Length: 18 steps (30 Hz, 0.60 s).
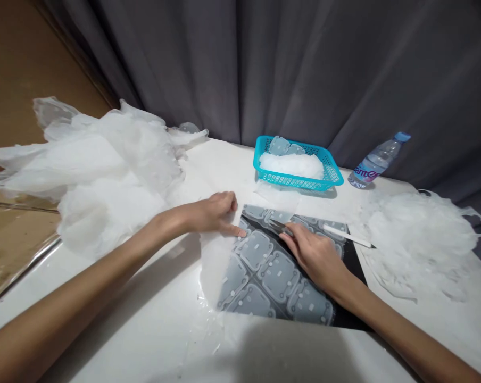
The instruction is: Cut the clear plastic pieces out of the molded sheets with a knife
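Observation:
A translucent sheet (252, 298) printed with rounded grey-white panels lies on a black mat (354, 260). A dark gap runs across the sheet between its panels. My left hand (214, 214) rests at the sheet's left edge, thumb stretched onto it and apart from the bent fingers; it grips nothing that I can see. My right hand (314, 252) is closed around a pointed metal tool (278, 225), whose tip lies over the sheet's upper part near the gap. The handle is hidden in my palm, so its exact kind is unclear.
A white pen-like tool (348, 235) lies right of my right hand. Behind stands a turquoise basket (304, 183) holding white material and cut pieces, beside a water bottle (378, 162). Piles of white film scraps (116, 159) flank the white table (144, 330). A grey curtain (280, 69) hangs behind.

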Tool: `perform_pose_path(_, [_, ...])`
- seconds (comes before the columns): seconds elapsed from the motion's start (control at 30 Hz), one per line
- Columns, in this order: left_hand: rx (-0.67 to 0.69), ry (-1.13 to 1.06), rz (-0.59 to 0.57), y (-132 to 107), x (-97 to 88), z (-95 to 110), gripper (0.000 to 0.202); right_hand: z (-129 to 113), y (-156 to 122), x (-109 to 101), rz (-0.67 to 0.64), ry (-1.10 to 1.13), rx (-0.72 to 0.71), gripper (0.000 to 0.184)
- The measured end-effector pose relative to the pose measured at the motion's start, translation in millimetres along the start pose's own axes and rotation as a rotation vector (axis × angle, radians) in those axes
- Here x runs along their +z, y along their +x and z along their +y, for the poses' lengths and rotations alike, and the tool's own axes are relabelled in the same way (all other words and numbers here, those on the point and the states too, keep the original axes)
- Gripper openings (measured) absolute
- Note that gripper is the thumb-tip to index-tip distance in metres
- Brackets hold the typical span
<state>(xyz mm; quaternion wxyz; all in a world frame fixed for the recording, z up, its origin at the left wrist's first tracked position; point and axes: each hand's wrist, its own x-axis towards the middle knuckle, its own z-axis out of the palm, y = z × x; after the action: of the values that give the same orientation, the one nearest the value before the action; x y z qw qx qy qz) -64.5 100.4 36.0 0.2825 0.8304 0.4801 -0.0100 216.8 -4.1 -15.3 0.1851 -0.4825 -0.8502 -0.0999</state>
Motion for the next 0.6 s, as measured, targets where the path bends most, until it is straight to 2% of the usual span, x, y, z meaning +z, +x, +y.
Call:
perform_pose_path(0.07, [-0.13, -0.011, -0.047, -13.8, -2.2, 8.6, 0.065, 12.5, -15.0, -8.5, 0.038, 0.017, 0.07, 0.036])
perform_pose_path(0.13, [-0.233, -0.045, -0.064, -26.9, -5.0, 14.6, 0.063, 26.6, -29.6, -18.4, 0.006, 0.039, 0.138, 0.036])
perform_pose_path(0.2, [-0.279, -0.097, -0.096, -38.3, -7.4, 15.7, 0.063, 39.5, -42.4, -26.9, -0.051, 0.106, 0.185, 0.036])
perform_pose_path(0.3, [-0.185, -0.057, -0.098, -51.8, -6.4, 11.2, 0.062, 51.0, -54.6, -33.0, -0.109, 0.237, 0.227, 0.039])
perform_pose_path(0.37, [-0.067, -0.014, -0.066, -59.7, -0.9, 9.1, 0.059, 52.8, -57.5, -33.1, -0.131, 0.295, 0.232, 0.037])
perform_pose_path(0.43, [-0.016, -0.061, -0.076, -68.6, 7.7, 9.8, 0.056, 51.7, -57.7, -31.9, -0.147, 0.309, 0.202, 0.031])
perform_pose_path(0.5, [-0.095, -0.133, -0.026, -78.7, 17.1, 11.6, 0.059, 50.1, -56.9, -31.3, -0.155, 0.276, 0.137, 0.021])
perform_pose_path(0.6, [-0.181, -0.098, 0.201, -93.9, 24.9, 11.6, 0.065, 48.8, -55.9, -33.0, -0.155, 0.228, 0.057, 0.015])
